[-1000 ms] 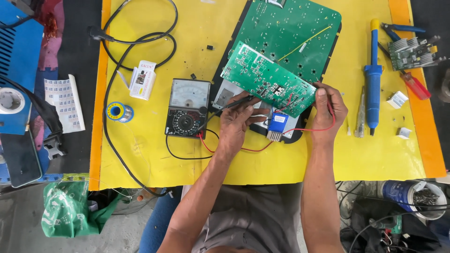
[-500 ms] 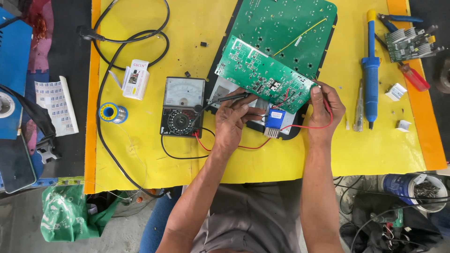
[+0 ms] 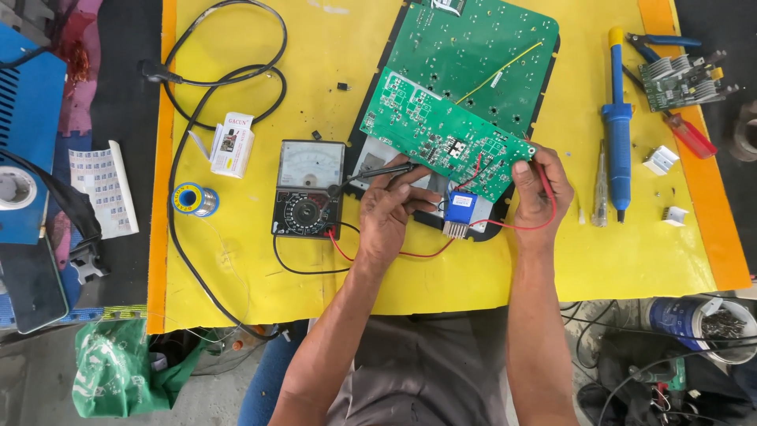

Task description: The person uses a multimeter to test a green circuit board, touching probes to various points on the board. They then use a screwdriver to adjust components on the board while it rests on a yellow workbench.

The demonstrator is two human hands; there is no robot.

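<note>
1. Left hand (image 3: 390, 217) pinches the black probe (image 3: 377, 173) pen-style. The tip runs up under the lower-left edge of the small green circuit board (image 3: 449, 136).
2. Right hand (image 3: 538, 185) is closed round the red probe (image 3: 546, 177) and also grips the board's right corner. The fingers are curled, not spread. The red lead (image 3: 430, 251) loops under the wrist back toward the meter.
3. The small board is held tilted, with its lower edge raised. It sits over the large green board (image 3: 481, 47), which lies flat in a dark tray. A blue component (image 3: 460, 207) hangs just below the small board, between the two hands.
4. Change versus the earlier frames is minimal. Both hands keep the same grips and the board stays at the same tilt. The black probe looks a touch further under the board edge. The apparent shift of everything else is mostly head-camera motion.
5. My read is a steady measurement hold, with the probes staying on their points rather than being repositioned.
6. The analog multimeter (image 3: 307, 189) lies flat on the yellow desk (image 3: 236, 260), just left of the left hand. I can't read the needle position.
7. Nearby are a solder spool (image 3: 193, 199) and a small white box (image 3: 233, 144) left of the meter. A blue desoldering pump (image 3: 617, 130) and a screwdriver (image 3: 601, 189) lie right of the right hand.
</note>
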